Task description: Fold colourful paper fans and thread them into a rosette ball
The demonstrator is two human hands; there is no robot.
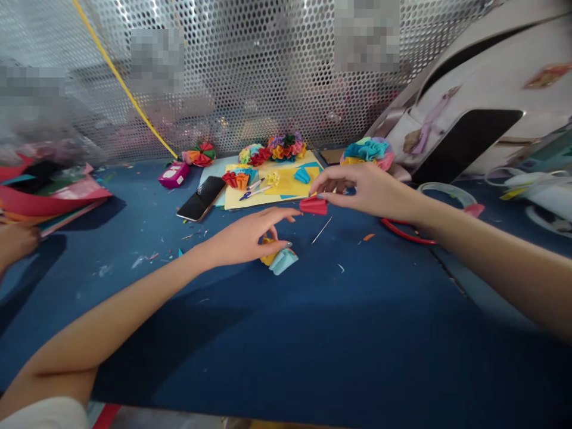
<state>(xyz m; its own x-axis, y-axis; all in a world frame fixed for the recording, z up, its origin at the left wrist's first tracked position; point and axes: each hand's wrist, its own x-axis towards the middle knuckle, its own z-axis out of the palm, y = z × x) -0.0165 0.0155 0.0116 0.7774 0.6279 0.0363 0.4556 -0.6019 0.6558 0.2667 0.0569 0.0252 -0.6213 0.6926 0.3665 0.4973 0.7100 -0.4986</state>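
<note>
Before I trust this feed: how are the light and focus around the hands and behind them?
Head view: a broad shadow darkens the blue table below the left forearm; the red paper at the right hand is distinct, fine creases soft; the flat-lying smartphone seems to mirror the perforated panel, behind which shapes are blurred; pixelated blocks cover patches there.

Tabletop (322,339): deep blue. Pleated paper piece (284,262): pale blue, orange-yellow. Folded slip (313,207): pinkish red. Ruffled flower (369,149): teal, yellow, pink. Small box (172,176): purple, white marking. Metal panel (250,77): silver-grey, round-hole pattern.
</note>
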